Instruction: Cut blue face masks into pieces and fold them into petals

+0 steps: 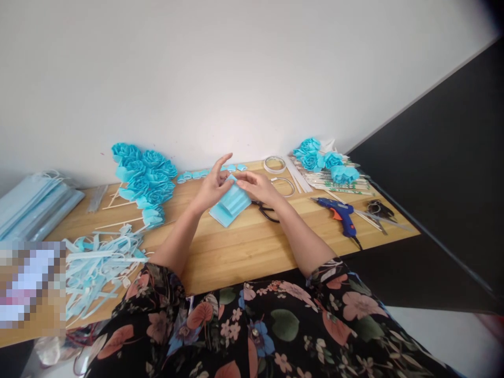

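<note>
Both hands meet over the middle of the table at a blue piece of face-mask fabric. The thumb of my left hand presses on its top edge, while the index finger points up and away. My right hand pinches the same top edge from the other side, fingers curled behind it. Under it lies another blue fabric piece. Black-handled scissors rest beneath my right wrist, partly hidden. Behind my hands runs a row of small folded blue pieces.
Blue fabric flowers on sticks stand left, with cut mask strips before them and stacked masks beyond. To the right are tape rolls, a blue glue gun, and more flowers on wrapped sticks. A wall closes the back.
</note>
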`<state>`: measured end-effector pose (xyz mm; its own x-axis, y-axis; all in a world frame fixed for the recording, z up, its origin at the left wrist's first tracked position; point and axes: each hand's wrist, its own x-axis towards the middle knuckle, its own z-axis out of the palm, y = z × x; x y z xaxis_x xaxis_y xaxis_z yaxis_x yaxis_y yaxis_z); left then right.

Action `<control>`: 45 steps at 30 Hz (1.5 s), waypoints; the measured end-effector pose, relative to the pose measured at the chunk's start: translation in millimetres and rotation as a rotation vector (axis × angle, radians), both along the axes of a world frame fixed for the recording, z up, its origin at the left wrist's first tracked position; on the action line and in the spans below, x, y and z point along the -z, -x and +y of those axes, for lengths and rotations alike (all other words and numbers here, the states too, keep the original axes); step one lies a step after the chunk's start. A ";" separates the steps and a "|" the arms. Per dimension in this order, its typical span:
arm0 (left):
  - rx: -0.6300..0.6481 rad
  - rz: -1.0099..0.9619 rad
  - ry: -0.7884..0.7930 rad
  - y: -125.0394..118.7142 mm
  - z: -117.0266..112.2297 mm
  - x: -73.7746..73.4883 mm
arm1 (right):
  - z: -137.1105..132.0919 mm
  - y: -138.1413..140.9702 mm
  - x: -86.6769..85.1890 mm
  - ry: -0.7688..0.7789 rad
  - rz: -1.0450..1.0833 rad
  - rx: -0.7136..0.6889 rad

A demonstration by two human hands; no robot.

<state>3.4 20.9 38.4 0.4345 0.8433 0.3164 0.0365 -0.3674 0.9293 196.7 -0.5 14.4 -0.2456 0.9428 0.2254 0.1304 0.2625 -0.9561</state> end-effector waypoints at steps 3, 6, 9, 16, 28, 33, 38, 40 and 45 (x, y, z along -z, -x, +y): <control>0.021 0.036 0.015 -2.9 -4.6 -5.0 | -5.0 5.6 -2.3 0.024 -0.032 0.050; -0.015 -0.027 0.102 -1.9 -1.8 -5.7 | -5.5 7.7 -3.1 0.018 0.099 0.122; -0.031 -0.061 0.250 0.2 4.3 -2.5 | -2.1 7.1 -2.4 -0.017 0.231 0.263; -0.136 -0.303 0.387 -1.7 7.1 1.6 | 3.4 7.4 3.0 -0.027 0.215 0.259; -0.160 0.147 -0.009 -9.4 -15.7 -17.3 | -10.1 3.5 -12.0 -0.300 -0.138 0.246; -0.174 0.191 0.028 -8.7 -15.6 -17.8 | -7.2 6.2 -6.4 -0.286 -0.173 0.330; -0.149 0.183 0.102 -7.8 -13.6 -16.5 | -6.6 4.1 -7.1 -0.283 -0.162 0.341; -0.162 0.192 0.086 -7.8 -12.7 -15.4 | -6.3 3.3 -6.9 -0.283 -0.162 0.341; -0.151 0.234 0.023 -9.1 -12.9 -14.1 | -7.4 3.9 -7.9 -0.257 -0.098 0.275</control>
<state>12.5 8.0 52.5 0.3621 0.9099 0.2024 0.3039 -0.3205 0.8972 192.9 -7.9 22.2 -0.0234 0.8924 0.4507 0.3170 0.4342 -0.8432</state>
